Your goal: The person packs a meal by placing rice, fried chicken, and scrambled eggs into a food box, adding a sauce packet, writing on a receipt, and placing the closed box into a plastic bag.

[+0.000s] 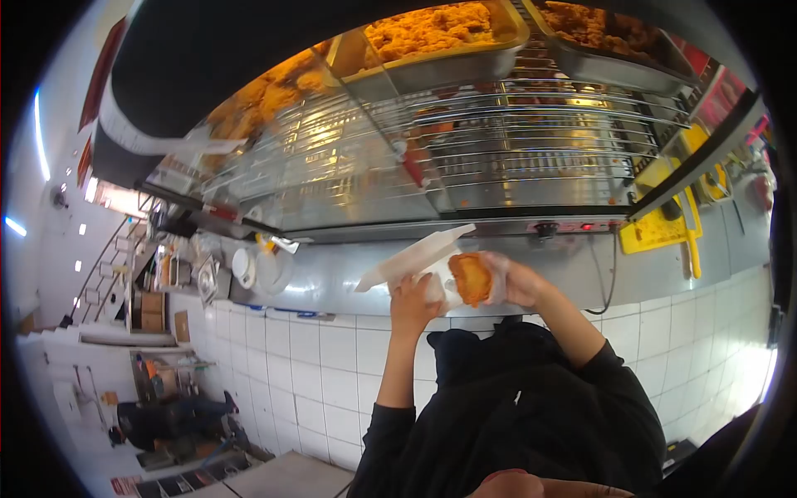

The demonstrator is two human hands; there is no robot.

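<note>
My left hand [415,304] is closed on a white paper takeaway container [419,257], whose long flap stands up toward the heated cabinet. Its fingers curl round the near side. Close beside it, my right hand [521,285] grips a golden fried piece of food [471,278], probably chicken, with thin clear plastic between the fingers and the food. The fried piece is held at the container's right side; whether it touches the inside I cannot tell. Both hands are over the front edge of the steel counter [332,270].
A glass-fronted heated cabinet with wire racks [531,149] runs along the back, holding metal trays [440,70] of fried food. At right lies a yellow tray [639,236] with a yellow-handled utensil [693,249]. White tubs [243,266] stand at left. Another person [174,419] is at lower left.
</note>
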